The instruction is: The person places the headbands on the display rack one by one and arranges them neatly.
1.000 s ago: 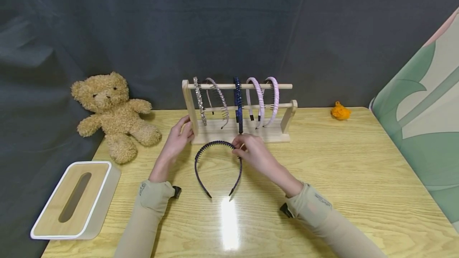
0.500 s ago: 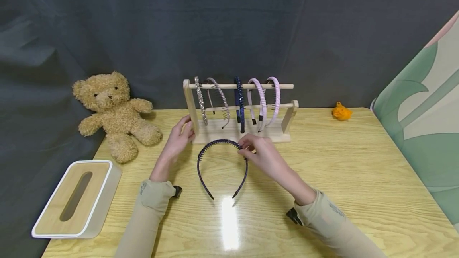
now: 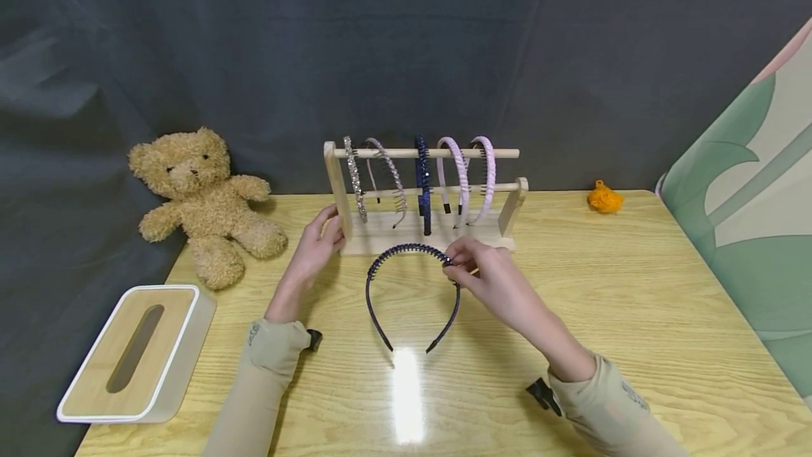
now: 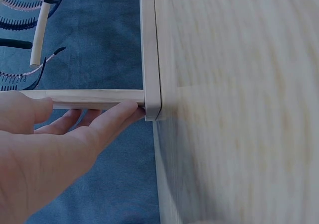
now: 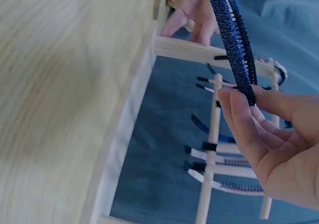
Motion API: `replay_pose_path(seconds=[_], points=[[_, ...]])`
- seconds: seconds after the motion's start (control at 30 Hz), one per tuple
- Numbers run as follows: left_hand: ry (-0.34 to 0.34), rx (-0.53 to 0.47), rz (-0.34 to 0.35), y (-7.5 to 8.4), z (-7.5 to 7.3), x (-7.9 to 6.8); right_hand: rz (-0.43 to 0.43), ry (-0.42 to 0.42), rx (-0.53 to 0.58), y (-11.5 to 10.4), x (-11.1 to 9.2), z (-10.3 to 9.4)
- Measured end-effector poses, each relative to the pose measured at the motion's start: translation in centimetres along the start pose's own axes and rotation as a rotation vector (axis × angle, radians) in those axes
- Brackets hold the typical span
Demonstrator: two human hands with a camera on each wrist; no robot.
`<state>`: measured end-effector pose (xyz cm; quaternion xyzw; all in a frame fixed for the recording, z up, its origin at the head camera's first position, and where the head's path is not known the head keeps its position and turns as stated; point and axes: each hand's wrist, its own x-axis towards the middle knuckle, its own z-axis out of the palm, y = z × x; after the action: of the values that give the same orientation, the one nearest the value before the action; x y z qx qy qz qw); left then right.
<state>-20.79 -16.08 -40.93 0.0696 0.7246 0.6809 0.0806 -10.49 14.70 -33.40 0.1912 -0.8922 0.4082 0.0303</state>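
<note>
My right hand [image 3: 491, 277] pinches a dark navy toothed headband [image 3: 374, 302] between thumb and fingertips, at the right of its arch. Its two tips point toward me, in front of the wooden rack [image 3: 428, 249]. In the right wrist view the headband [image 5: 232, 40] glitters blue, with small comb teeth along it. My left hand [image 3: 315, 242] touches the outer side of the rack's left upright. The left wrist view shows straight fingers [image 4: 117, 117] along that upright [image 4: 99, 97]. On the rack hang a silver glittery headband [image 3: 353, 178], a braided pinkish one [image 3: 393, 175], a navy one [image 3: 423, 185] and pale lilac ones [image 3: 459, 175].
A teddy bear [image 3: 206, 210] sits at the left back. Nearer on that side is a tissue box [image 3: 184, 351] with a wooden lid. An orange flower-like item [image 3: 605, 198] lies at the right back. A dark curtain [image 3: 406, 41] hangs behind the table [image 3: 634, 302].
My right hand has drawn the navy headband rightward and slightly away from the rack's front. The hanging navy and lilac headbands swayed a little. My left hand stays at the upright.
</note>
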Motion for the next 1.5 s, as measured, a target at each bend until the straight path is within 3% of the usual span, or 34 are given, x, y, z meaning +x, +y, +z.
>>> replay_pose_path(seconds=[0.3,0.67,1.07,1.5], points=[[-0.009,0.017,-0.005,-0.1,-0.1,0.1,0.027,0.026,-0.001,-0.7,-1.5,-3.0],[-0.004,0.012,-0.004,-0.1,-0.2,0.1,0.004,0.123,-0.011,-1.0,-3.3,-5.5],[-0.011,0.018,0.000,0.1,-0.2,-0.2,0.058,0.262,-0.025,-1.6,-5.3,-8.5],[-0.008,0.003,0.011,0.0,-0.1,0.0,0.026,0.480,0.051,-3.1,-7.1,-11.8]])
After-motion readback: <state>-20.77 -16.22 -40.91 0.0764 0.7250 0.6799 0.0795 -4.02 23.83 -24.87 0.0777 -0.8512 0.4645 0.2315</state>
